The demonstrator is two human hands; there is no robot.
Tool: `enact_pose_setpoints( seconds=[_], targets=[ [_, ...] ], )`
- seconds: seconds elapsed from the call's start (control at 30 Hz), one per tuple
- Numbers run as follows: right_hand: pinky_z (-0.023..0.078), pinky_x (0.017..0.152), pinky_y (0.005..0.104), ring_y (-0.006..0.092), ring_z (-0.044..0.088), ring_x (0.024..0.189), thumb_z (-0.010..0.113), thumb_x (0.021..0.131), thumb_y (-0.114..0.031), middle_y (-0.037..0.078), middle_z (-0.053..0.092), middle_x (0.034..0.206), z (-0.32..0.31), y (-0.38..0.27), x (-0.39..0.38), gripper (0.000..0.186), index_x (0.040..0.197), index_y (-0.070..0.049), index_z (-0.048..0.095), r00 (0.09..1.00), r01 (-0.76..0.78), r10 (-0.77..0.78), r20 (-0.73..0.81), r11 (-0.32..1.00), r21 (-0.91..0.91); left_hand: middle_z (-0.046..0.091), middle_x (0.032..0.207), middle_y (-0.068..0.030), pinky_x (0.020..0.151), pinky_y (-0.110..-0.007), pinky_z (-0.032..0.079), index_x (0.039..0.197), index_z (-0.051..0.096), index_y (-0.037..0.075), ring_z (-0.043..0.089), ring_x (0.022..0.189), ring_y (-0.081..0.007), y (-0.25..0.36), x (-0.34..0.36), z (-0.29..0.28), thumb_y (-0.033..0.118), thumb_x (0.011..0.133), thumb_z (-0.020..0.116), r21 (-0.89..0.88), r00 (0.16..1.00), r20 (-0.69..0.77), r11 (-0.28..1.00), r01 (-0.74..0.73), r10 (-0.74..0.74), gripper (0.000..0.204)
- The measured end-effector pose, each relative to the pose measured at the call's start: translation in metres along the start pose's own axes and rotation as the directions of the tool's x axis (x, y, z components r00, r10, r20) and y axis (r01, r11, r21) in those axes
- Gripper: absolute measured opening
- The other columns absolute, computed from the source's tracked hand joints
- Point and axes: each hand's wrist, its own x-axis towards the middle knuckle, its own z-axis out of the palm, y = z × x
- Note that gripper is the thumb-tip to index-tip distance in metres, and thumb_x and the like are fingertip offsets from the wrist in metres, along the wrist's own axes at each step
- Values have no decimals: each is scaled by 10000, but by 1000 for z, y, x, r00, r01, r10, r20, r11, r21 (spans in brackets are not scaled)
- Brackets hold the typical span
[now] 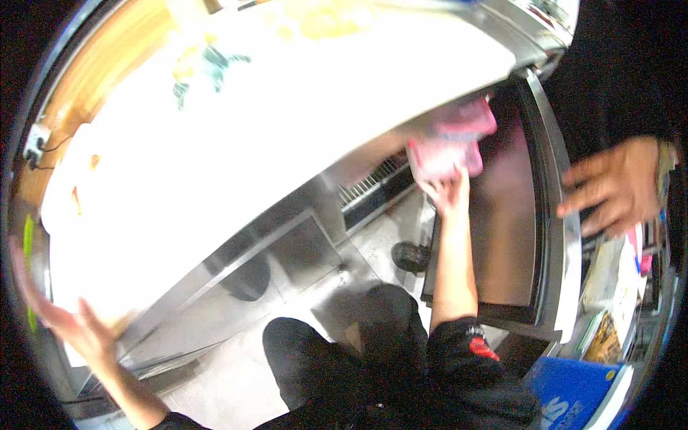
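Observation:
My right hand point(447, 192) reaches into the open undercounter fridge. Its fingers are on the near edge of a pink-edged translucent container point(443, 159), blurred by motion. A second pink-edged container point(469, 120) lies just beyond it, partly under the counter edge. Far to the left, my left hand point(82, 333) is spread open at the end of the white counter point(251, 150), with nothing in it.
The fridge door point(502, 236) stands swung out on the right. A co-worker's hand point(616, 186) is at its outer edge. Grey-green pieces point(215, 66) lie on the glaring countertop. A blue box point(573, 394) sits at lower right; a dark shoe point(411, 256) shows on the floor.

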Motion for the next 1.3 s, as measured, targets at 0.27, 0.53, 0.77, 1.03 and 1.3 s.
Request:
enact_pose_setpoints(
  seconds=[0.27,0.53,0.77,1.03,1.3],
  targets=[
    [462,1069,633,335,535,1341,647,879,-234,133,523,1481,-61,57,-119,608,1434,-60,471,996,-11,31,-78,969,245,206,1654,-266,1227,-582,147,1604,196,34,205,1535,-424,72,57,-6,664,990,401,-309,941,337,938,157,-46,903],
    [527,1028,481,286,536,1330,478,1045,-511,101,510,1480,-61,83,-227,622,1509,-102,411,966,48,-27,-257,996,75,193,1647,-275,1232,-562,148,1579,216,0,196,1530,-434,67,54,-10,593,1015,421,-385,903,430,903,193,-10,844],
    [564,953,488,273,596,1235,523,1033,-393,120,563,1392,-34,61,-315,554,1484,-90,418,891,58,7,-453,990,129,452,1517,-140,1031,-654,291,1320,650,294,361,1441,-410,221,28,-63,323,817,775,-966,673,75,222,-136,736,519],
    [560,951,524,281,586,1245,552,1011,-320,127,556,1379,28,-23,-514,555,1488,-89,387,817,-224,163,-553,974,-44,372,1614,-68,941,-604,357,1417,581,269,364,1444,-275,264,55,-169,472,755,797,-990,601,104,25,138,793,725],
    [556,949,559,290,576,1254,580,989,-246,133,549,1367,176,-94,-549,573,1491,-89,356,939,-261,177,-294,926,-274,503,1471,-60,945,-617,300,1405,604,303,473,1314,-260,148,142,-238,550,751,766,-987,785,163,111,120,598,718]
  ],
)
